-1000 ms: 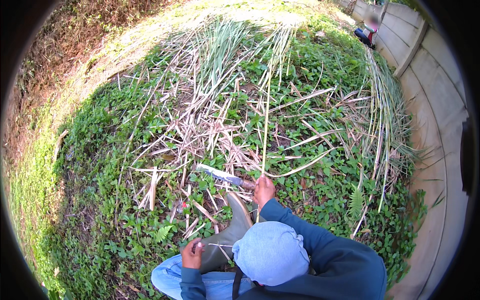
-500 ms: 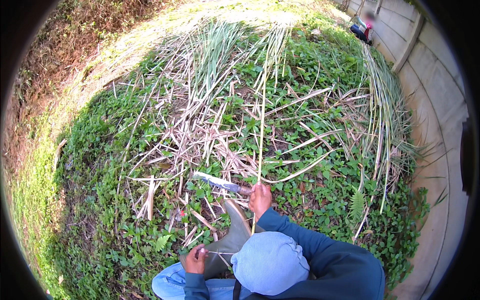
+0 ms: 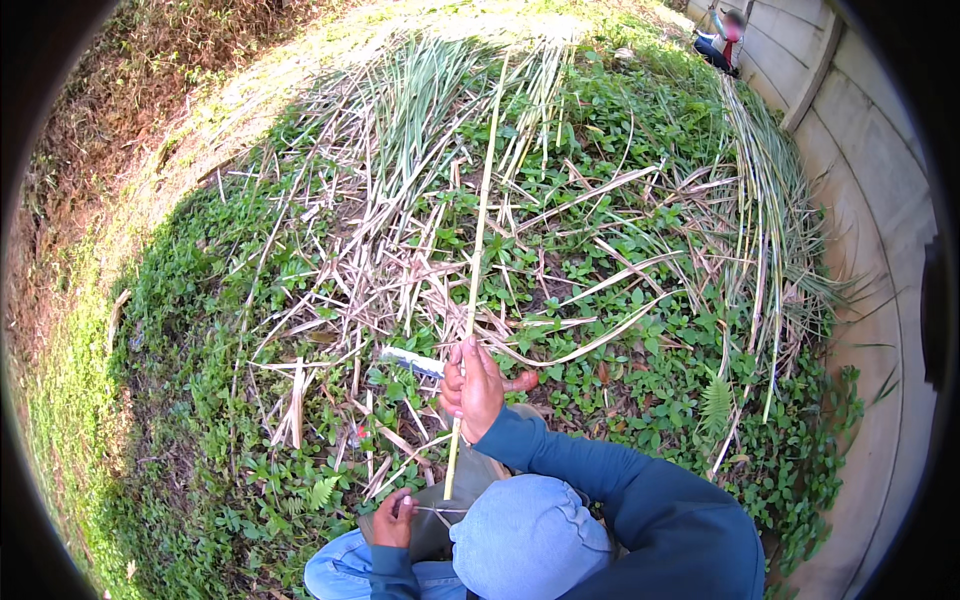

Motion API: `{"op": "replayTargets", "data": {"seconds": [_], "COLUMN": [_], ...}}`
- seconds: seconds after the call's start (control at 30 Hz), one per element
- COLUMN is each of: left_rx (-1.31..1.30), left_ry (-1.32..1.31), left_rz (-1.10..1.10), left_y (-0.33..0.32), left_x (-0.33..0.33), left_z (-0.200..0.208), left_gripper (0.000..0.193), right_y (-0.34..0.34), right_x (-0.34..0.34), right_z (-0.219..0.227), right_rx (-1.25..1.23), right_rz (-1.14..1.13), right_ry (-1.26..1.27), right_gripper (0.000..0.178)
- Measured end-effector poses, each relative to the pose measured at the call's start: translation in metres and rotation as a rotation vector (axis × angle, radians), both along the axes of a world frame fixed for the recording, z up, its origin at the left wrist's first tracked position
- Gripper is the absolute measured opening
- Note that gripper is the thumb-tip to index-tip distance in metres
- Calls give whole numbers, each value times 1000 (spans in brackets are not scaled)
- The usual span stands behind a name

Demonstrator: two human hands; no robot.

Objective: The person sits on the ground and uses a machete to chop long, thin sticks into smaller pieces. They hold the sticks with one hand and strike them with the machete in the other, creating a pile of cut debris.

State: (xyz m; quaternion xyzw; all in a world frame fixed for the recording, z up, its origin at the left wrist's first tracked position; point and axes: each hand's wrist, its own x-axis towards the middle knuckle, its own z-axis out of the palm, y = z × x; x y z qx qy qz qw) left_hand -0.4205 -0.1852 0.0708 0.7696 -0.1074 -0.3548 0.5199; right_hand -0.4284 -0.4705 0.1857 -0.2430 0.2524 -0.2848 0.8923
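Observation:
My right hand (image 3: 474, 392) is closed around a long yellow-green stalk (image 3: 480, 235) and a knife (image 3: 412, 361) together. The stalk runs from the far grass pile down to just above my lap. Crosswise to it, the knife's pale blade points left, and its brown handle end sticks out right of my hand. Low at the left, my left hand (image 3: 393, 520) pinches a thin pale strip (image 3: 440, 510) stretching right toward a light blue cloth cap (image 3: 530, 540), which hides its other end. An olive rubber boot (image 3: 425, 525) lies under the stalk, mostly covered.
Cut green stalks (image 3: 425, 105) and dry leaf strips (image 3: 370, 265) lie ahead over low leafy plants (image 3: 210, 330). Another long stalk bundle (image 3: 755, 210) rests beside a concrete wall (image 3: 865, 240) at right. Another person (image 3: 718, 45) sits far off by that wall.
My right hand has shifted left and slightly up, its grip turned. The stalk has swung left, with its lower end now showing. My left hand stays nearly in place.

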Motion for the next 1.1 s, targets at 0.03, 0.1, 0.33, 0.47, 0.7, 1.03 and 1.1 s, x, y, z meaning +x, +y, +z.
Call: {"op": "replayTargets", "data": {"seconds": [0.03, 0.1, 0.33, 0.47, 0.7, 1.03, 1.1], "left_rx": [-14, -53, 12, 56, 100, 78, 62], "left_ry": [2, 15, 22, 62, 15, 94, 104], "left_rz": [21, 56, 82, 122, 183, 162, 128], "left_y": [1, 2, 39, 46, 68, 44, 28], "left_x": [1, -2, -5, -5, 6, -4, -9], "left_z": [1, 3, -11, -2, -4, -17, -18], "left_gripper": [33, 34, 36, 36, 39, 32, 30], "right_y": [-1, -6, -8, -4, -73, -223, -176], "right_x": [8, 16, 14, 5, 33, 31, -1], "right_z": [-1, -9, -33, -39, 7, 73, 6], "right_rx": [-12, -47, -170, -184, -172, -1300, -1206], "right_rz": [-13, -46, -58, -68, -38, -380, -204], "right_ry": [-1, 7, 98, 92, -3, 207, 266], "right_gripper": [33, 35, 34, 34, 32, 62, 46]}}
